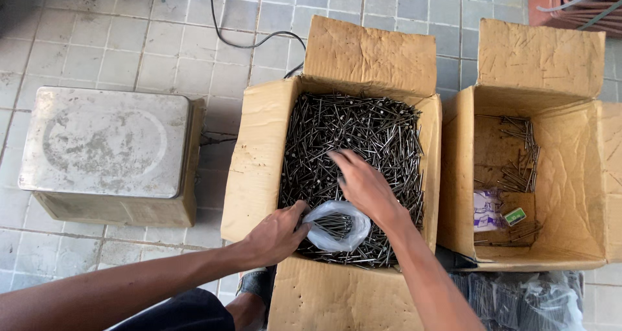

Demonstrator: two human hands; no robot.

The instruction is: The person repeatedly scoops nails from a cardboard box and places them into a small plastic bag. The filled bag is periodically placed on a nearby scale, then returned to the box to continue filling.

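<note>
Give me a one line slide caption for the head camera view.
Left hand holds open a clear plastic bag while the right hand reaches into a cardboard box full of nails.

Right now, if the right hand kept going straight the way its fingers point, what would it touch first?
Most likely the heap of loose dark steel nails filling the open cardboard box; the right hand already hovers just over them, though its height is unclear.

Dull grey metal is shown by the nails (363, 130) under the right fingers (338, 159). Thin, glossy clear plastic is seen in the bag (343, 211) beside the left fingers (299, 209). Matt, creased brown cardboard forms the box (259, 156).
</note>
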